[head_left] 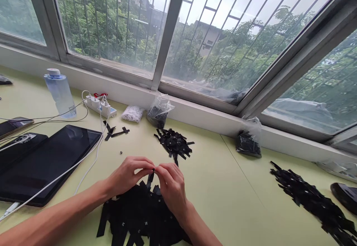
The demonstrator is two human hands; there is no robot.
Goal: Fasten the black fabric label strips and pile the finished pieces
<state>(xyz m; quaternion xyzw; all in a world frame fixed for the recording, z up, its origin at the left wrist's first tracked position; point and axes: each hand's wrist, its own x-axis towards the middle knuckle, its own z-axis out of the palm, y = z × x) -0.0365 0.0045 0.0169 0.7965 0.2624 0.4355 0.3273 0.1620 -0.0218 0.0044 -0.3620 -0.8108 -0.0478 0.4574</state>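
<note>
My left hand (135,173) and my right hand (172,186) meet fingertip to fingertip, both pinching the top end of a short black fabric strip (150,180). The strip hangs down from between them; its pinched end is mostly covered by my fingers. Right below lies a large heap of black fabric strips (134,216), some with small white letter marks. Beyond my fingers sits a smaller pile of black strips (175,142). A tiny dark bead-like piece (121,152) lies on the table above my left wrist.
At left are a tablet (55,160), white cables, phones, a power strip (102,106) and a water bottle (60,93). Along the sill stand a white packet (132,114) and plastic bags of black pieces (157,116) (249,142). A long strip pile (312,197) lies right.
</note>
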